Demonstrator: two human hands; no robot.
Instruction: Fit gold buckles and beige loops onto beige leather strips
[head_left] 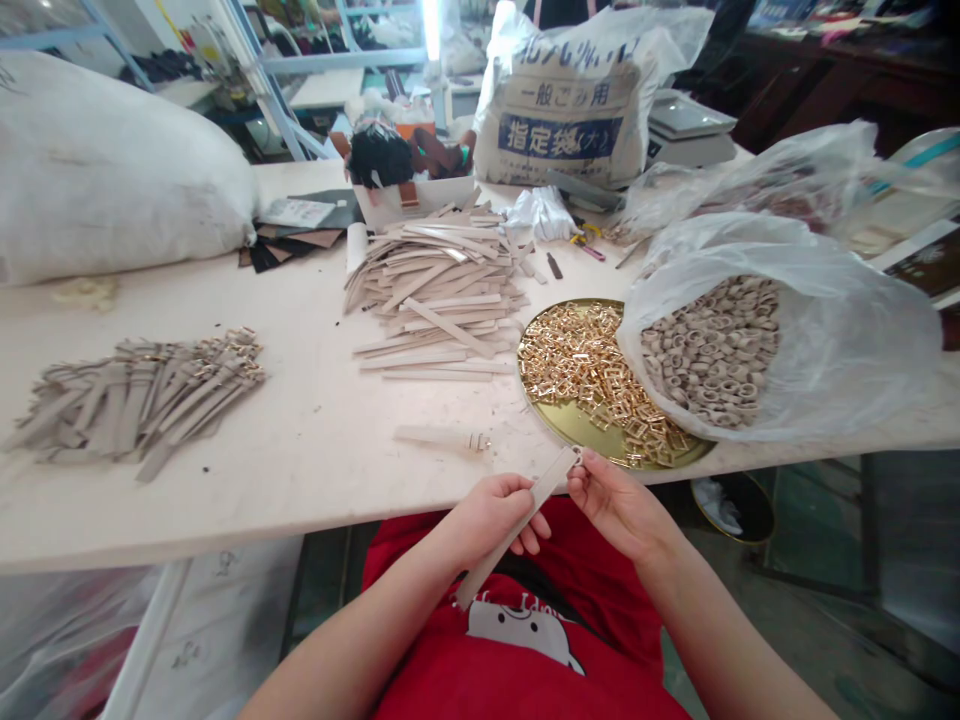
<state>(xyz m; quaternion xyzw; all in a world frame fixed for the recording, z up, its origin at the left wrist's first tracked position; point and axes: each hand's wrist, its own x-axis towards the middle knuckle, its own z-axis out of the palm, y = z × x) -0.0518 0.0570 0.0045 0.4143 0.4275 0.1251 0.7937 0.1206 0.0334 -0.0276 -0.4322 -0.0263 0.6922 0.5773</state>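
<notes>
My left hand (491, 515) grips a long beige leather strip (517, 525) near its middle. My right hand (615, 505) pinches the strip's upper end, where a small gold metal buckle (575, 458) sits, partly hidden by my fingers. Just beyond my hands, a similar strip with a buckle (442, 440) lies on the table. A round brass tray (559, 420) holds a heap of gold buckles (581, 365). Loose beige strips (435, 300) lie in a pile behind it, and buckled strips (142, 400) are heaped at the left.
The pale worktable's front edge (300, 500) runs just beyond my hands. A plastic bag of beige leather loops (709, 350) leans on the tray. Behind stand a white sack (112, 170), a printed garbage bag (562, 110), a weighing scale (690, 130) and a box of dark pieces (412, 195).
</notes>
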